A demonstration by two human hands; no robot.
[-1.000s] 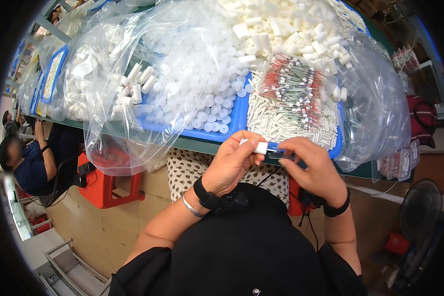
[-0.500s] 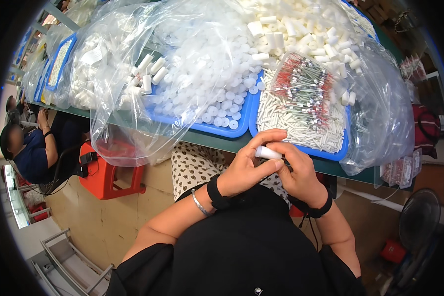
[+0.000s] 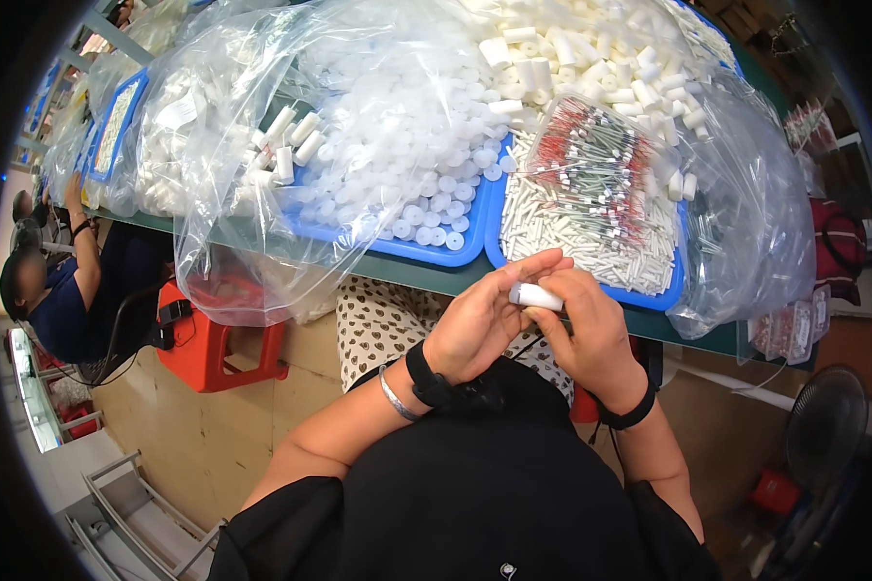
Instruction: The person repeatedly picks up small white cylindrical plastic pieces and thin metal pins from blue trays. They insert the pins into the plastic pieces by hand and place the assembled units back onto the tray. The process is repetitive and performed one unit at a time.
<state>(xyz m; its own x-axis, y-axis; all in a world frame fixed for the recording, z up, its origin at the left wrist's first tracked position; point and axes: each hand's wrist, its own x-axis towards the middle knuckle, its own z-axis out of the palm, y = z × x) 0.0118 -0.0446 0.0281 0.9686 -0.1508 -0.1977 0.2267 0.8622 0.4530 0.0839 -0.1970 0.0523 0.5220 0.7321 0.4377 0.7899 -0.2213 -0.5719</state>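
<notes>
- The white cylinder (image 3: 538, 297) lay near mid-frame, long axis nearly crosswise, right end lower.
- The right hand (image 3: 596, 339) pinched it; the left hand (image 3: 470, 334), fingers loosely spread, cupped its left end.

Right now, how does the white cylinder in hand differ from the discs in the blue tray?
Shape: the white cylinder is elongated; the discs are flat.
Look: the cylinder's body is opaque white; the discs look translucent.
Place: the cylinder is in the right hand's fingers; the discs lie heaped in the blue tray.
Shared: both are pale and rounded.
</notes>
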